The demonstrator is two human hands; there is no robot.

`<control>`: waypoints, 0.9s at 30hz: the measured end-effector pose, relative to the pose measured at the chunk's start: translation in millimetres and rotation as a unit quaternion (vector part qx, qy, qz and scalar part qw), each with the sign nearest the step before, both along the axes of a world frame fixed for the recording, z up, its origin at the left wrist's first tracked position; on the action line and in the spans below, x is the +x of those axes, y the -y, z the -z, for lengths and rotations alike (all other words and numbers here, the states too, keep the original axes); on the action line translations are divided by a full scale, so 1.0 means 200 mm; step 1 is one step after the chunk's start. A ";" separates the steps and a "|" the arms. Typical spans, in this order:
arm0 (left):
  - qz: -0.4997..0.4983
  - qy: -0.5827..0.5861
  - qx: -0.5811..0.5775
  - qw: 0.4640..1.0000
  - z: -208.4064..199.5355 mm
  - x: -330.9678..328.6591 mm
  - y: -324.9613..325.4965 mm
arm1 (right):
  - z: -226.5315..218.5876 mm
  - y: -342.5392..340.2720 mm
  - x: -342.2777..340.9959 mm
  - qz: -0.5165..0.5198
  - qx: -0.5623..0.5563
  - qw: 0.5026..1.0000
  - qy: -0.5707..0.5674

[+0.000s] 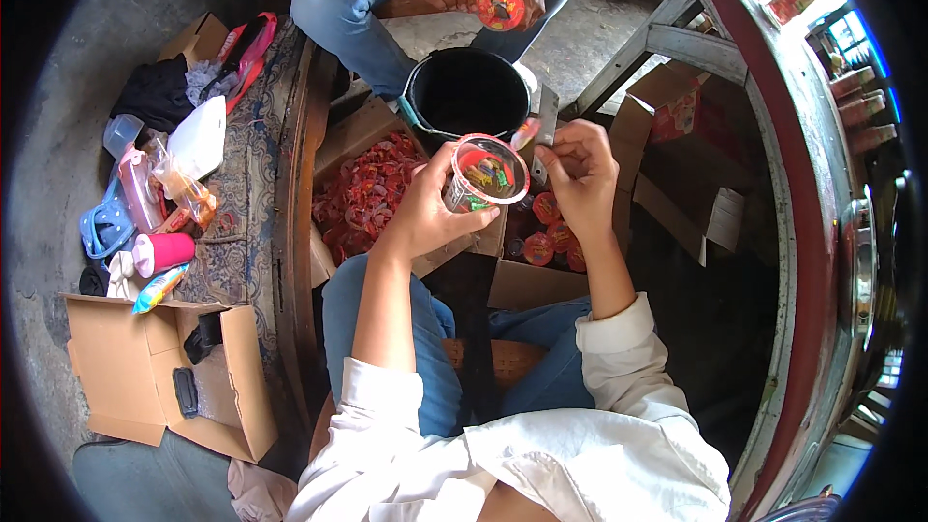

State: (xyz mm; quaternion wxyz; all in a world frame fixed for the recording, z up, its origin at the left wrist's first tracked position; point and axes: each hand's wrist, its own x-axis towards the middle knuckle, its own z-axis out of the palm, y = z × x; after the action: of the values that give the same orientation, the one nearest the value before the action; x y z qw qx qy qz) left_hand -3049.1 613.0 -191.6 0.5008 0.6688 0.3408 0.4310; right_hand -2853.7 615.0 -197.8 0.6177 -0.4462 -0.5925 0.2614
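Above the seated person's lap, one clear plastic cup point(454, 196) is held in the left grip point(430, 205), with fingers and thumb closed around its side and its open mouth facing up. Small coloured pieces point(483, 174) lie inside. The right grip point(586, 179) is just beside the cup, thumb and forefinger drawn close together near a flat grey strip point(547, 116) and a small red-and-pale scrap point(525, 133); whether it has hold of either cannot be told.

Beyond the cup stands a black bucket point(469, 89). To its near left, a carton point(350, 143) contains a heap of red wrappers point(360, 198). Below the right grip, a second carton point(530, 285) contains red-topped cups point(547, 240). Opposite, a co-worker point(348, 24) in blue jeans holds a round red lid point(498, 8). At left, an open cardboard box point(116, 362) adjoins a patterned mat point(232, 256); at right runs a red-edged bench point(739, 10).
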 end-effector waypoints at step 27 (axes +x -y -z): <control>-0.041 -0.209 0.130 0.968 0.08 0.05 0.03 | 0.00 0.00 -0.05 0.028 0.000 0.992 0.126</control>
State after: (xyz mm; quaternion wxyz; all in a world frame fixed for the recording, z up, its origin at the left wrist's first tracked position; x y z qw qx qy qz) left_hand -3039.7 607.9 -207.8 0.3090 0.7888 0.4066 0.3422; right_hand -2863.0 615.9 -198.1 0.5454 -0.4917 -0.6530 0.1856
